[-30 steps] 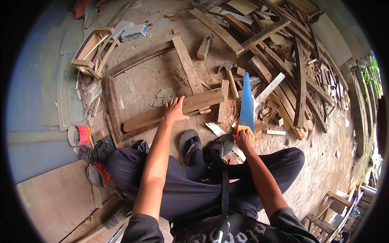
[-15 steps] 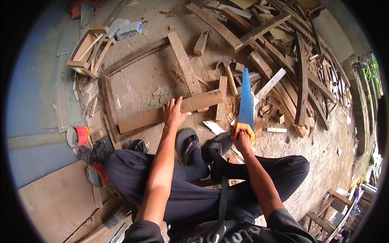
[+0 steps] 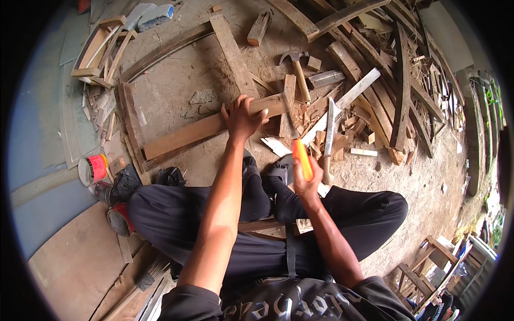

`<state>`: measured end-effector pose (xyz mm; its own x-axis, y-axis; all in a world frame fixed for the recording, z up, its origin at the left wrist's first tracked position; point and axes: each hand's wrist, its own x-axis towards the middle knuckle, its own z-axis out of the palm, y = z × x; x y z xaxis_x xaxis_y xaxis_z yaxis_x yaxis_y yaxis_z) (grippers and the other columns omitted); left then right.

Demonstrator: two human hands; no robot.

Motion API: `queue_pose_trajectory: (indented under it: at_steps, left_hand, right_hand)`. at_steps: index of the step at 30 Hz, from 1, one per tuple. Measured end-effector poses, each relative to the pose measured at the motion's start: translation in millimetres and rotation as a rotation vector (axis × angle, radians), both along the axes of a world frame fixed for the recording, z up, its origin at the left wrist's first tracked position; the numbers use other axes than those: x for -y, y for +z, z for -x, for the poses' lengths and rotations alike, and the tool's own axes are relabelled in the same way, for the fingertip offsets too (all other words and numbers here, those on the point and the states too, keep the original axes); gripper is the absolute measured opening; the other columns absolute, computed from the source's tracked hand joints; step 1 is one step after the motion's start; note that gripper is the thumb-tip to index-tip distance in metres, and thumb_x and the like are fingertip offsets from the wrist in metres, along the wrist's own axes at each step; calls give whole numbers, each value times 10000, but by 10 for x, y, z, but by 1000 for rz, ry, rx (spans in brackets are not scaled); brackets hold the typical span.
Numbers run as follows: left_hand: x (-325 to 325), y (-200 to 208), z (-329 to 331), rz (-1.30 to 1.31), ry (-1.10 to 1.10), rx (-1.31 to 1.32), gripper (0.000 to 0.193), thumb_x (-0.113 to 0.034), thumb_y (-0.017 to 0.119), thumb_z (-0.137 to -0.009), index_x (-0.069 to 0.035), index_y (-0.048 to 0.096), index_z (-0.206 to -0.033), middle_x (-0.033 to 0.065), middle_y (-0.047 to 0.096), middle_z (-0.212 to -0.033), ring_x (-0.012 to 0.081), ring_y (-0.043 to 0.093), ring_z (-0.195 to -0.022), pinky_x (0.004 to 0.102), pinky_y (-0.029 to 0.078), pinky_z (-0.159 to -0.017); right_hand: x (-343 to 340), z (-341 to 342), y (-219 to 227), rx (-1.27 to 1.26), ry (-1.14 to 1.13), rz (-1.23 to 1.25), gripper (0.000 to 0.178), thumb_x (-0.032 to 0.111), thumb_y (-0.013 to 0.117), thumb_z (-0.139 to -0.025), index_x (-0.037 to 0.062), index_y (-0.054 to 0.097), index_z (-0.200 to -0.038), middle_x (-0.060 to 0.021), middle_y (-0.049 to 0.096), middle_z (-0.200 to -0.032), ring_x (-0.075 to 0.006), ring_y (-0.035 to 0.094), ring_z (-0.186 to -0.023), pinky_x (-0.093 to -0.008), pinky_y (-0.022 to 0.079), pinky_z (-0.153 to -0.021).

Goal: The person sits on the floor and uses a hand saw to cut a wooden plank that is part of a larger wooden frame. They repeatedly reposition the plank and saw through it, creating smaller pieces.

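Observation:
A brown wooden plank (image 3: pixel 187 134) lies slantwise before me, its right end across an upright-lying board (image 3: pixel 289 84). My left hand (image 3: pixel 245 119) presses down on it near that end, fingers over the far edge and thumb toward the right. My right hand (image 3: pixel 307 184) is closed round the orange and yellow handle of a handsaw (image 3: pixel 303 159). Its blade is seen nearly edge-on, as a thin line running up to the plank's right end. Whether the teeth touch the wood I cannot tell. A long knife (image 3: pixel 329 128) with a wooden handle lies right of the saw.
A hammer (image 3: pixel 299 77) lies beyond the plank, beside wood blocks and chips. Old boards are heaped at far right (image 3: pixel 401 85). A wooden frame (image 3: pixel 160 56) lies at left, near paint cans (image 3: pixel 94 169) and a small wooden crate (image 3: pixel 98 53). My sandalled feet are just below the plank.
My right hand has swung the saw from blade-up, flat side showing, to edge-on at the plank's end, uncovering the knife. My left hand has slid right along the plank. The view has shifted slightly.

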<state>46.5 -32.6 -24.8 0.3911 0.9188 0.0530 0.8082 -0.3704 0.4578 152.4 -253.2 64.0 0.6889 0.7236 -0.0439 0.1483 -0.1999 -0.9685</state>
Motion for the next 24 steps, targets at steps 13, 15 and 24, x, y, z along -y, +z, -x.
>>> queue_pose_trajectory:
  at_steps: [13, 15, 24]
  left_hand:
    - [-19, -68, 20, -32, -26, -47, 770, -692, 687, -742, -128, 599, -1260, 45, 532, -1417, 237, 471, -1346, 606, 190, -1153]
    - [-25, -98, 24, -42, -19, -36, 784, -692, 687, -740, -120, 596, -1267, 53, 532, -1425, 242, 468, -1351, 606, 186, -1155]
    - [-38, -144, 9, -34, -3, -26, 853, -671, 732, -710, -78, 579, -1303, 95, 508, -1466, 278, 436, -1378, 588, 186, -1170]
  right_hand:
    - [-246, 214, -128, 87, 99, 137, 284, 180, 668, -950, -10, 556, -771, -81, 525, -592, -114, 467, -543, -306, 401, -513]
    - [-237, 229, -157, 100, 109, 151, 285, 179, 669, -949, -10, 556, -768, -82, 519, -588, -119, 462, -538, -308, 398, -511]
    - [-263, 242, -143, 121, 103, 161, 263, 201, 664, -951, -33, 612, -843, -102, 531, -596, -144, 483, -546, -327, 420, -532]
